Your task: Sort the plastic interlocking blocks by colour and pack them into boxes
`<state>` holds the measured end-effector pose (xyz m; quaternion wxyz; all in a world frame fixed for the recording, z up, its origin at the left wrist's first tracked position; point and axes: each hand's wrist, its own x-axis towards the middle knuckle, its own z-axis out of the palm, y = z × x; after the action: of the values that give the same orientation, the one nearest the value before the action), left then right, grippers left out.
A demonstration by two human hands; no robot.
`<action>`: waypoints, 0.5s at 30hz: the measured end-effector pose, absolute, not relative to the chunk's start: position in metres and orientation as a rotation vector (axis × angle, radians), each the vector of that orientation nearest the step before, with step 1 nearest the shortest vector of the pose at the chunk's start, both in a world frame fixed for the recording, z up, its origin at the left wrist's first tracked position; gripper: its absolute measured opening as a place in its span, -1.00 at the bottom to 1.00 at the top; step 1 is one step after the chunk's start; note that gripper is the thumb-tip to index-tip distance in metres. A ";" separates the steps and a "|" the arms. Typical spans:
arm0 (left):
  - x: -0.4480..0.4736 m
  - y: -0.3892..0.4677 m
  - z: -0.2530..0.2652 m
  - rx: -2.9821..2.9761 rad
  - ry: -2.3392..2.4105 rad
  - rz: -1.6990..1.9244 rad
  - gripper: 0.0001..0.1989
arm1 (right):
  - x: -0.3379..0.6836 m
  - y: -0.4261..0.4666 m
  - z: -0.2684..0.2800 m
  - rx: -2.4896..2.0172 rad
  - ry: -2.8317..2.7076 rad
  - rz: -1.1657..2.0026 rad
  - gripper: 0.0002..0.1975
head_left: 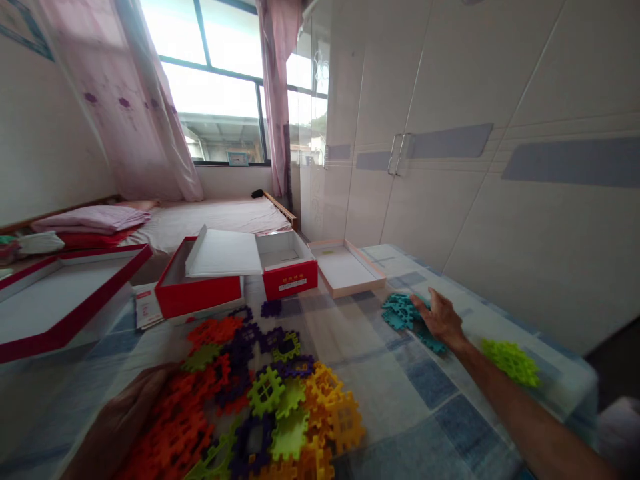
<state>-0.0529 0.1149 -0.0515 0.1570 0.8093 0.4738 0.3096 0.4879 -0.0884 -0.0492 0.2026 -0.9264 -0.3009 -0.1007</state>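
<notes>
My right hand [443, 320] is over a small heap of teal interlocking plastic tiles [399, 311]. Its thumb and fingers are apart, and I see nothing held between them. My left hand [133, 407] lies at the left edge of a mixed pile, against the orange-red interlocking tiles [175, 417]. Its fingers are stretched out and somewhat blurred, with the tips partly hidden. Purple tiles [243, 347], lime-green tiles [290, 433] and yellow-orange tiles [346, 423] make up the rest of this pile. A separate yellow-green stack of tiles [511, 362] sits right of my right forearm.
Red-and-white boxes [290, 280] stand behind the pile, with a white lid [225, 252] across them. Beside them is a shallow pale tray [350, 267]. A large red-rimmed lid [65, 293] is at left. Beyond the checked tablecloth [425, 380] are a bed [225, 217] and a wardrobe [450, 80].
</notes>
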 end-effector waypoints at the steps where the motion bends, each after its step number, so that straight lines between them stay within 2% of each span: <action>1: -0.051 0.116 -0.051 2.281 1.349 0.857 -0.52 | 0.481 -0.092 -0.050 -2.602 -0.850 -0.299 -0.22; 4: -0.049 0.113 -0.048 2.193 1.342 0.806 -0.52 | 0.466 -0.103 -0.061 -2.644 -0.891 -0.333 -0.05; 6: -0.048 0.110 -0.046 2.198 1.325 0.809 -0.53 | 0.463 -0.104 -0.070 -2.617 -0.936 -0.369 -0.02; 10: -0.047 0.108 -0.044 2.208 1.307 0.838 -0.53 | 0.465 -0.081 -0.076 -2.526 -1.019 -0.386 -0.09; 15: -0.044 0.104 -0.041 2.174 1.303 0.834 -0.52 | 0.438 -0.056 -0.050 -2.407 -1.009 -0.482 -0.26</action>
<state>-0.0436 0.1039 -0.0405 0.2347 0.7920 0.4746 0.3039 0.4384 -0.0561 -0.0500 0.2414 -0.8800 -0.3690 -0.1764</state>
